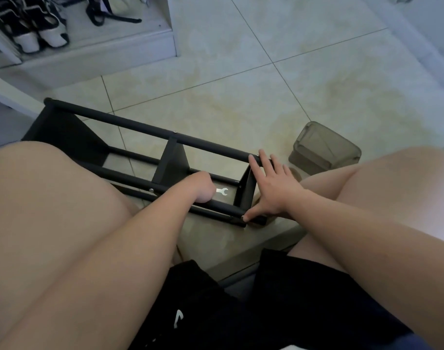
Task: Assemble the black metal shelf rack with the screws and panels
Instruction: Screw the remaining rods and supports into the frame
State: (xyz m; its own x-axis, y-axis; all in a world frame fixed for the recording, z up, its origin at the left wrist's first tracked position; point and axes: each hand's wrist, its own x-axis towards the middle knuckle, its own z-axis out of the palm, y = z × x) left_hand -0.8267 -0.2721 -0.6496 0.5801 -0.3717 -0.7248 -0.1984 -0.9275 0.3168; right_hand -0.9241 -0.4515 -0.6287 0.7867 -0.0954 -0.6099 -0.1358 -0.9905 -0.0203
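From the head camera we look down between our knees at the black rack (145,130), which lies on its side on the tiled floor (241,84), its long rails running from far left to near right.

Our left hand (203,186) reaches inside the frame between the rails, fingers curled tight into a fist around a small silver wrench (223,191). Only the wrench's open head shows, poking out to the right of the knuckles toward the end panel (246,195).

Our right hand (274,190) is spread wide over the rack's right end, just beside that panel. Its fingertips (253,159) rest on the end of the far rail, and its thumb (251,215) presses the end of the near rail.

A translucent greenish container (327,150) sits on the floor just right of the rack. Shoes (39,29) stand on a low shelf at far left.
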